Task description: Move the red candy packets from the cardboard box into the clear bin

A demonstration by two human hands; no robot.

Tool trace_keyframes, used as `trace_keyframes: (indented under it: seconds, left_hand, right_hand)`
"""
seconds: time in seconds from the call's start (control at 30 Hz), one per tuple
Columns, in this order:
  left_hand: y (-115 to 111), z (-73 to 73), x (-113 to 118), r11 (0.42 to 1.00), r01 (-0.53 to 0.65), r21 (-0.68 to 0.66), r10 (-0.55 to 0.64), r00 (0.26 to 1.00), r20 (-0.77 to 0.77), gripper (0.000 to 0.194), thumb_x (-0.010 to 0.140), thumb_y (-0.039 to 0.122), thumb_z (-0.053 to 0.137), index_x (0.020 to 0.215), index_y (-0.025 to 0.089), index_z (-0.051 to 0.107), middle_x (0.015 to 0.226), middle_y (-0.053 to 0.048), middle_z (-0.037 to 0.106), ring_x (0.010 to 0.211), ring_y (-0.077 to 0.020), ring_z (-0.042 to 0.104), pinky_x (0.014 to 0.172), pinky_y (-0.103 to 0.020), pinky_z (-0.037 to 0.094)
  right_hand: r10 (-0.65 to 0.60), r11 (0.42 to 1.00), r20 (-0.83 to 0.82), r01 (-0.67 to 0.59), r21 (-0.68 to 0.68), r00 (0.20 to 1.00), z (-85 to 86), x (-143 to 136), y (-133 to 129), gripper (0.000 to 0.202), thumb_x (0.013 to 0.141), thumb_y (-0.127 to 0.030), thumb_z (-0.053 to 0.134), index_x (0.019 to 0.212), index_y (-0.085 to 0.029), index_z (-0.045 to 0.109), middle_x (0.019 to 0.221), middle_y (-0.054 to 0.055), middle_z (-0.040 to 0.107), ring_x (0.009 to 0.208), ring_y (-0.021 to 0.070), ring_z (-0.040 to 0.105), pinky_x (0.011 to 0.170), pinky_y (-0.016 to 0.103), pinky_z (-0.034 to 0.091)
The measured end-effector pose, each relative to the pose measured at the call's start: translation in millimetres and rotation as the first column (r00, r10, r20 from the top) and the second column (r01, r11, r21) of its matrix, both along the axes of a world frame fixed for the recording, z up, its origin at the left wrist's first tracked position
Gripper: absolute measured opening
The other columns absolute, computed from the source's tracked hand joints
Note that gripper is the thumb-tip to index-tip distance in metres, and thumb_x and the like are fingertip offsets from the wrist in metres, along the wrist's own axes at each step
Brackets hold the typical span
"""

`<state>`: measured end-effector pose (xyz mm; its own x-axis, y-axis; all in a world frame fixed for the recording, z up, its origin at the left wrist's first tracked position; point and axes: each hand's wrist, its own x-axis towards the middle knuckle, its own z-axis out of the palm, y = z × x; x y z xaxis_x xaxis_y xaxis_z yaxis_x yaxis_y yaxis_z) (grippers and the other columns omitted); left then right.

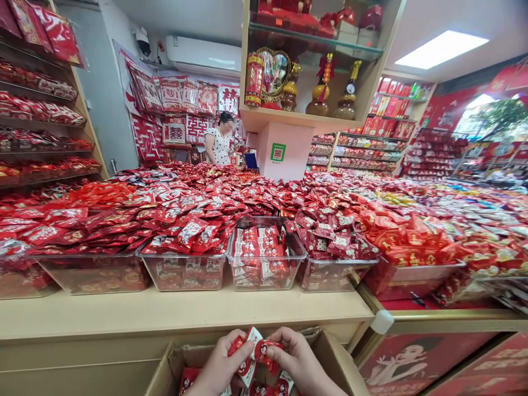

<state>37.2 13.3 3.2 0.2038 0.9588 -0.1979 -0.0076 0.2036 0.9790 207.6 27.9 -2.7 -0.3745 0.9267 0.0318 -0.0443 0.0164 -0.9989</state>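
Note:
Red and white candy packets (252, 352) are pinched between my two hands, above a cardboard box (342, 363). My left hand (223, 360) is closed on packets at their left side. On the right, my right hand (293, 357) grips a packet with a small cartoon figure, thumb on its front. More packets of the same look (284, 382) lie inside the box below. Straight ahead on the counter stands a clear plastic bin (266, 269), partly filled with neatly laid packets like those in my hands.
Heaped clear bins (183, 272) stand along the counter edge (185, 313), left and right of the middle one. A red bin (416, 275) sits further right. A shelf unit on a pillar (284, 148) rises behind, and a person (218, 143) in a dotted top stands at the back.

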Motion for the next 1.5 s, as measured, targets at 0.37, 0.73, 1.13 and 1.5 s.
trace_keyframes:
  seconds: [0.37, 0.73, 1.13, 1.5]
  left_hand:
    - [6, -9.8, -3, 1.000, -0.029, 0.005, 0.029, 0.995, 0.097, 0.035, 0.070, 0.052, 0.049, 0.073, 0.017, 0.053, 0.053, 0.004, 0.052, 0.044, -0.0080, 0.043, 0.037, -0.016, 0.035]
    - [-2, 3.8, 0, 0.984, 0.070, 0.163, -0.049, 0.991, -0.127, 0.023, 0.075, 0.037, 0.047, 0.075, 0.016, 0.056, 0.070, -0.001, 0.063, 0.064, -0.0142, 0.053, 0.059, -0.022, 0.038]
    - [-11, -2.9, 2, 0.924, 0.260, 0.281, -0.093, 0.864, -0.495, 0.018, 0.073, 0.023, 0.043, 0.076, 0.018, 0.060, 0.063, 0.002, 0.059, 0.059, -0.0121, 0.049, 0.055, -0.019, 0.035]
    - [-14, -3.5, 2, 0.857, 0.352, 0.376, -0.108, 0.837, -0.537, 0.020, 0.070, 0.021, 0.045, 0.079, 0.022, 0.063, 0.066, 0.000, 0.063, 0.059, -0.0149, 0.051, 0.054, -0.021, 0.036]
  right_hand:
    - [-0.161, 0.963, 0.341, 0.071, 0.262, 0.926, 11.0, 9, 1, 0.022, 0.074, -0.035, 0.049, 0.072, -0.014, 0.057, 0.066, 0.004, 0.062, 0.060, 0.0146, 0.054, 0.054, 0.022, 0.041]
    - [-0.720, 0.624, 0.612, -0.082, 0.777, 0.327, 206.9, -6, 74, 0.020, 0.077, -0.026, 0.043, 0.082, -0.016, 0.059, 0.073, 0.007, 0.062, 0.068, 0.0168, 0.056, 0.062, 0.025, 0.039]
    - [-0.562, 0.825, 0.822, -0.001, 0.565, -0.092, 209.5, -53, 183, 0.029, 0.075, -0.015, 0.043, 0.098, -0.010, 0.060, 0.098, 0.020, 0.059, 0.092, 0.0241, 0.056, 0.073, 0.032, 0.042]
    - [-0.487, 0.873, 0.859, -0.048, 0.486, -0.160, 182.0, -59, 191, 0.028, 0.077, -0.012, 0.040, 0.094, -0.006, 0.061, 0.096, 0.022, 0.059, 0.089, 0.0260, 0.057, 0.069, 0.034, 0.044]
